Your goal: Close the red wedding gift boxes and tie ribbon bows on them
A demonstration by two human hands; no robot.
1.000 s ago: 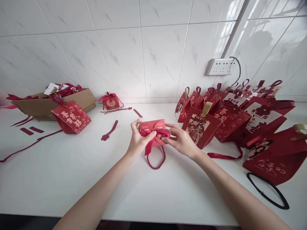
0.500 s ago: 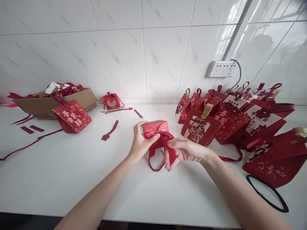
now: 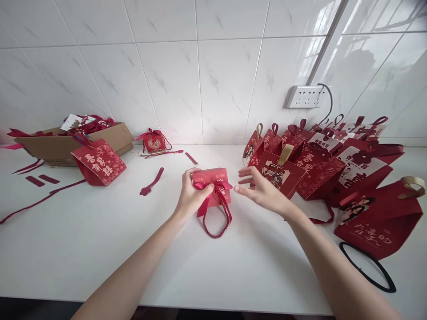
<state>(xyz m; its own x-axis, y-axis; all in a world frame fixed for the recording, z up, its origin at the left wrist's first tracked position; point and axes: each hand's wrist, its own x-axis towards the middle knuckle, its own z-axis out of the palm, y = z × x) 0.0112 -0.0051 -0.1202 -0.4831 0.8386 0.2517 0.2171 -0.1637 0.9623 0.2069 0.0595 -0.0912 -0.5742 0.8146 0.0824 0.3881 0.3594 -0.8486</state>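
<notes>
A small red box (image 3: 218, 174) lies on the white table in front of me, tied with a red ribbon bow (image 3: 222, 186). Its twisted cord handle (image 3: 216, 235) loops toward me on the tabletop. My left hand (image 3: 194, 193) grips the box from the left, with the thumb pressed on the middle of the bow. Just right of the box, my right hand (image 3: 258, 189) is apart from it, fingers spread and holding nothing. The ribbon tails hang on both sides of the cord loop.
Many red gift bags (image 3: 320, 171) crowd the right side, with a black ring-shaped strap (image 3: 367, 266) before them. At left are a cardboard box (image 3: 50, 149) of red items and a red bag (image 3: 100, 162). A small red pouch (image 3: 155, 142) stands near the wall.
My right hand has let go of the ribbon and moved right and up, its fingers spreading. The ribbon tail it held now hangs beside the cord. The box has shifted slightly left.
</notes>
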